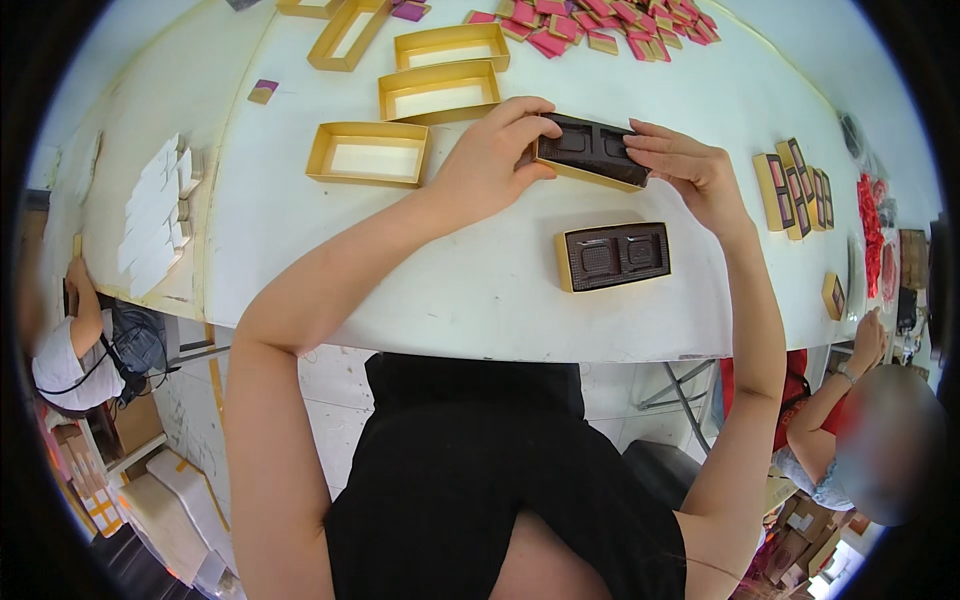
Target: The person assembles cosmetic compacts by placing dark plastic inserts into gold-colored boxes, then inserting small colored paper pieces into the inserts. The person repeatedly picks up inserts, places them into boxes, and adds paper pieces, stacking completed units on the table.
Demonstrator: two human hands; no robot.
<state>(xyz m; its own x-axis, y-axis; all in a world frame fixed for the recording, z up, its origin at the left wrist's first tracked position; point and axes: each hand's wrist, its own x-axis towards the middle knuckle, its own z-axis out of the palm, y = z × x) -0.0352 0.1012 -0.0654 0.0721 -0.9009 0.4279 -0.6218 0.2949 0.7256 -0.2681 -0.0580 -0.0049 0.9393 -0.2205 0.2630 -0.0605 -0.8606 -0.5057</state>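
A gold cardboard box with a dark brown plastic tray in it is held tilted above the table, between my two hands. My left hand grips its left end, fingers on top and thumb at the near side. At the right end, my right hand lays its fingers over the tray's edge, with the palm beside the box. The tray has two square hollows. Nearer to me stands a second gold box with a like brown tray seated inside it.
Open gold boxes stand left and at the back. Pink and gold squares lie heaped at the far side. Filled boxes stand right, white pieces left. Other people sit at both sides, one with a hand near a small box.
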